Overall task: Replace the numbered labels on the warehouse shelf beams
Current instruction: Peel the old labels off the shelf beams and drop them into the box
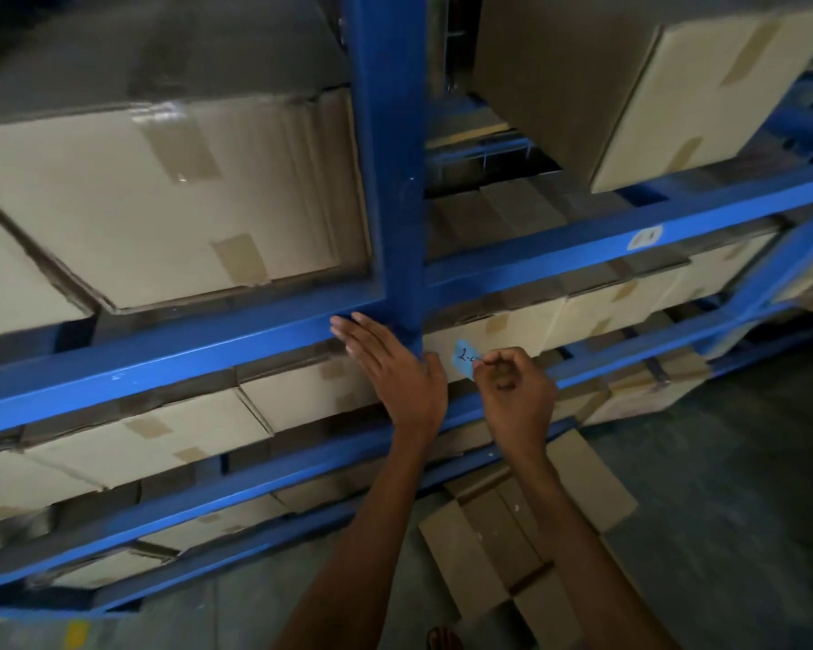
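A blue steel rack fills the view, with a vertical post (390,157) and a horizontal beam (160,368) crossing it. My left hand (395,368) lies flat with straight fingers on the beam where it meets the post. Just right of it, my right hand (512,387) pinches a small light-blue label (464,358) with handwritten figures, held in front of a box a little right of the post. A white label (645,237) is stuck on the upper right beam (677,227).
Taped cardboard boxes (170,204) fill the shelves on both sides of the post. A flattened carton (512,546) lies on the grey floor (747,509) under my right arm. A foot (444,639) shows at the bottom edge.
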Tool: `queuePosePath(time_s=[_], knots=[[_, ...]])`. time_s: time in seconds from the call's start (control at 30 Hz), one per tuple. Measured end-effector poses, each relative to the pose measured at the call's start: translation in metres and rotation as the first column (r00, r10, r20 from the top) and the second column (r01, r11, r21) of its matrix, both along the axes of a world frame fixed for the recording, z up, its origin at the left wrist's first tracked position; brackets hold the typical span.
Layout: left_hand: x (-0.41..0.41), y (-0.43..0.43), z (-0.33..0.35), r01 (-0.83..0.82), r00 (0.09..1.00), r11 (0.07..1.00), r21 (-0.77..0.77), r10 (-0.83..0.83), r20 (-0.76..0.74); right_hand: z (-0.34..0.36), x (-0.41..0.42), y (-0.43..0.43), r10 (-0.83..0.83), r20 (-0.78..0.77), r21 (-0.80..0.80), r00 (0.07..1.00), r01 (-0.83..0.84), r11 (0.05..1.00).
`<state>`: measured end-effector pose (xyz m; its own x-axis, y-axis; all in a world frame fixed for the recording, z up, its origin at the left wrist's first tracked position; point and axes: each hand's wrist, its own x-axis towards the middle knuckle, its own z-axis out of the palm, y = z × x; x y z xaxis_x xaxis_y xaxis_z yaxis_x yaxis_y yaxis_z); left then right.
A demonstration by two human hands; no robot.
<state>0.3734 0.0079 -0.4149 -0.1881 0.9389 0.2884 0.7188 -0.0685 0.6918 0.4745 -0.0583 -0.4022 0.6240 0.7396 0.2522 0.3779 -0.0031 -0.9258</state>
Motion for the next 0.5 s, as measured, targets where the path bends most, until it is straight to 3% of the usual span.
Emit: queuePosePath(time_s=[0.1,0.2,0.33,0.5], knots=[[0.012,0.003,-0.016,0.132,0.976,0.987,0.088,-0.114,-0.183,-0.026,0.021,0.003,0.011,-0.034,-0.051,0.999,-0.013,0.999],[0.011,0.011,-0.026,0.262,0.89,0.956,0.133,-0.186,-0.417,-0.049,0.03,0.002,0.002,-0.043,-0.109,0.999,-0.006,0.994],[0.003,0.018,-0.038,0.268,0.857,0.946,0.18,-0.149,-0.494,-0.086,0.042,-0.004,-0.02,-0.069,-0.191,0.997,0.007,0.982],[-0.002,0.02,-0.1,0.279,0.824,0.949,0.144,-0.16,-0.543,-0.165,0.053,-0.006,-0.107,-0.189,-0.405,0.976,0.022,0.914]])
